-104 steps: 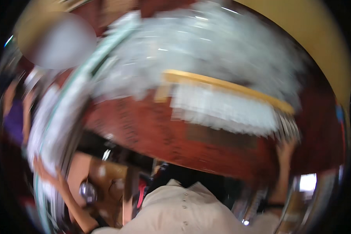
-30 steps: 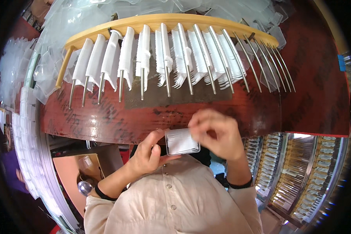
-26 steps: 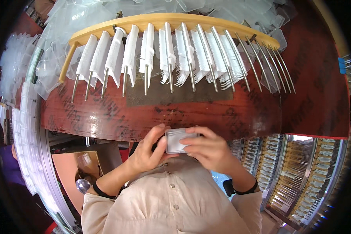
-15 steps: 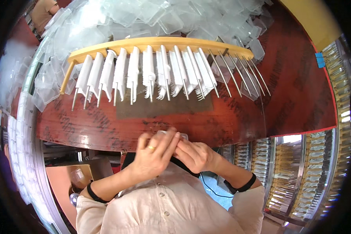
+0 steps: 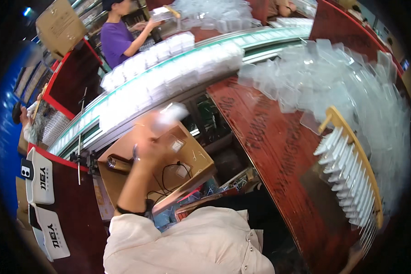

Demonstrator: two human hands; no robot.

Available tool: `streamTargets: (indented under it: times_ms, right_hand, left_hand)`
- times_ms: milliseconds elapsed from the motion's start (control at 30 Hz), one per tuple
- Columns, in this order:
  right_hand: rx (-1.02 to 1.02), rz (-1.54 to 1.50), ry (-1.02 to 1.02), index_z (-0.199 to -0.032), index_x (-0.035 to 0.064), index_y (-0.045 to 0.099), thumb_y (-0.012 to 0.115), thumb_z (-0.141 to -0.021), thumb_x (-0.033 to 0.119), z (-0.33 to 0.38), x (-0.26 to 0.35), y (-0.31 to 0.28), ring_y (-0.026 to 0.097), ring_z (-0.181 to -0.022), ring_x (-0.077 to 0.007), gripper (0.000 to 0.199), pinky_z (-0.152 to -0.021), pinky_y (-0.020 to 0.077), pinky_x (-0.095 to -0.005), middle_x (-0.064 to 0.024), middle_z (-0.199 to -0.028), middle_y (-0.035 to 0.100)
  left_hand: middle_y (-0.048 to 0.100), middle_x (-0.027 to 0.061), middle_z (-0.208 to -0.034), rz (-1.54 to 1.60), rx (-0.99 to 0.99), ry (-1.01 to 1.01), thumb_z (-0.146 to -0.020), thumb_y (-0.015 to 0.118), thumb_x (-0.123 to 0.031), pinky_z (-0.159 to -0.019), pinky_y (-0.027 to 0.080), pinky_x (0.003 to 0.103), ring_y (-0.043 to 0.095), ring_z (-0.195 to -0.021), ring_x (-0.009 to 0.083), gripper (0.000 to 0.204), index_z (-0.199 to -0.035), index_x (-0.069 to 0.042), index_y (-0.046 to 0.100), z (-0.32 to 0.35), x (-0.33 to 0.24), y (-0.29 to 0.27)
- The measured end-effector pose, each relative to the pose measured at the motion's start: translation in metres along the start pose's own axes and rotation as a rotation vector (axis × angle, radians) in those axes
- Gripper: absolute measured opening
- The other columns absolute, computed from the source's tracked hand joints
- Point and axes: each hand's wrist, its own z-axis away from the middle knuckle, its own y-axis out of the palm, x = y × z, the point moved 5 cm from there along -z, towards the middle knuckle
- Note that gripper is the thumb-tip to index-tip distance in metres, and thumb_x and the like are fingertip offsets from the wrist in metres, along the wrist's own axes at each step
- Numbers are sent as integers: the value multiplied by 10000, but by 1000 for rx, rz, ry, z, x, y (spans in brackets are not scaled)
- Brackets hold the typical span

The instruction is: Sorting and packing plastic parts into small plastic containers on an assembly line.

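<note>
Left hand (image 5: 147,145) raised, motion-blurred | fingers closed on small clear plastic case (image 5: 168,115), held above open brown cardboard box (image 5: 197,160) | we see no right hand | long conveyor of clear plastic cases (image 5: 169,68) just beyond the fingers.

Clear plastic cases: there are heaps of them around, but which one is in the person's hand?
The blurred clear case raised in the left hand, over the cardboard box; the others lie heaped on the conveyor and red table.

Red-brown table (image 5: 265,137) under clear plastic lids (image 5: 333,77).
</note>
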Motion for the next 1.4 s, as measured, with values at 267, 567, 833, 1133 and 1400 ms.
streamTargets:
  times_ms: [267, 567, 833, 1133, 1400]
  right_hand:
    - [-216, -126, 28, -1240, -39, 582, 672, -887, 228, 12, 77, 6, 462, -1316, -392, 451, -1119, 335, -447, -283, -1366, 506]
    - [-549, -195, -194, -969, 9, 644, 673, -831, 164, 85, 134, -56, 558, -1009, -373, 210, -878, 410, -513, -169, -1084, 622]
    - [-134, -1981, -32, -1258, 51, 557, 816, -738, 74, 68, 231, -81, 499, -1204, -229, 582, -1032, 356, -393, -79, -1260, 579]
    - [-25, -2342, -212, -1307, 50, 486, 881, -630, 6, 55, 247, -111, 465, -1265, -188, 785, -1074, 385, -332, -63, -1317, 494]
    - [8, -1991, -405, -1204, -5, 517, 917, -677, 285, 79, 241, -128, 503, -1146, -193, 723, -1013, 404, -364, -88, -1053, 593]
  left_hand:
    - [593, 103, -1322, -92, 57, -177, -681, 589, 142, -1142, 274, 411, 438, -1351, 300, 562, -1187, -93, 659, -6, 208, -75]
    - [573, 231, -1322, -7, 3, 90, -857, 580, -6, -1080, 339, 476, 526, -1208, 401, 478, -1330, 37, 534, -16, 32, 11]
    - [276, 348, -1485, 818, 998, 780, -669, 700, -740, -979, 313, 577, 395, -1250, 497, 1138, -1467, 1, 370, 90, -325, 144]
    - [534, 84, -1411, 1445, 1087, 957, -728, 832, -134, -954, 435, 343, 520, -1158, 277, 515, -1213, -105, 660, 130, -382, 153]
    - [470, 88, -1369, 1744, 1779, -385, -735, 829, 24, -1005, 457, 324, 488, -1210, 173, 998, -1534, 16, 230, 98, -401, 168]
